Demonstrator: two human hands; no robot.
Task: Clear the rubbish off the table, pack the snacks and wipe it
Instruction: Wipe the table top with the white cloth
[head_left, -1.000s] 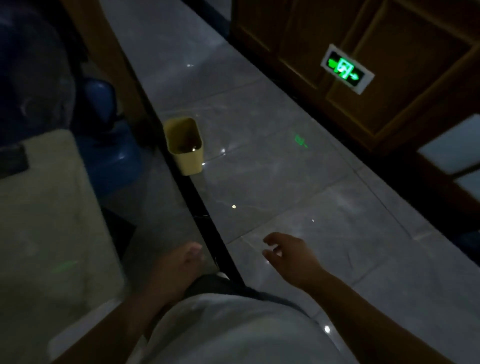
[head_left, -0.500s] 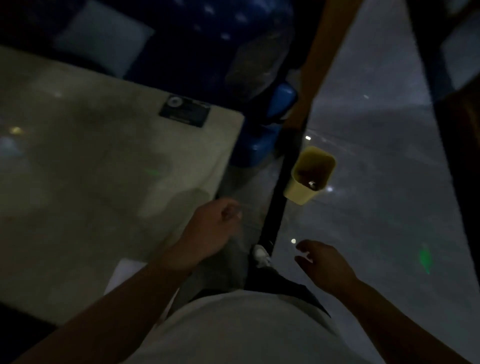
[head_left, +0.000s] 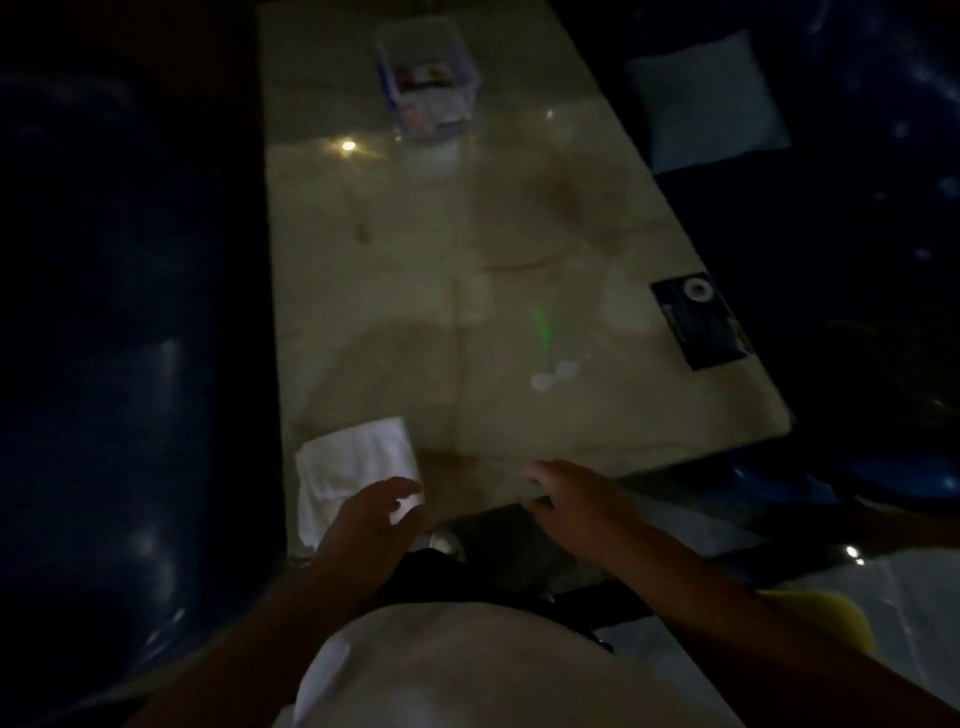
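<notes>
A long pale table (head_left: 467, 234) stretches away from me in a dark room. A folded white cloth (head_left: 353, 470) lies on its near left corner. My left hand (head_left: 369, 525) hovers over the cloth's near right edge, fingers spread, holding nothing. My right hand (head_left: 576, 499) is open over the table's near edge, also holding nothing. A clear box (head_left: 428, 78) with snacks inside stands at the far end of the table. Small white smears (head_left: 556, 374) sit on the tabletop near a green light streak.
A dark card (head_left: 698, 319) lies at the table's right edge. Dark blue sofas (head_left: 119, 364) flank both sides, with a pale cushion (head_left: 701, 101) on the right one. A yellow bin (head_left: 826, 618) shows partly at the lower right, behind my right arm.
My view has swung from the floor and yellow bin round to the table. Both hands have come up over the table's near edge, the left one above the cloth.
</notes>
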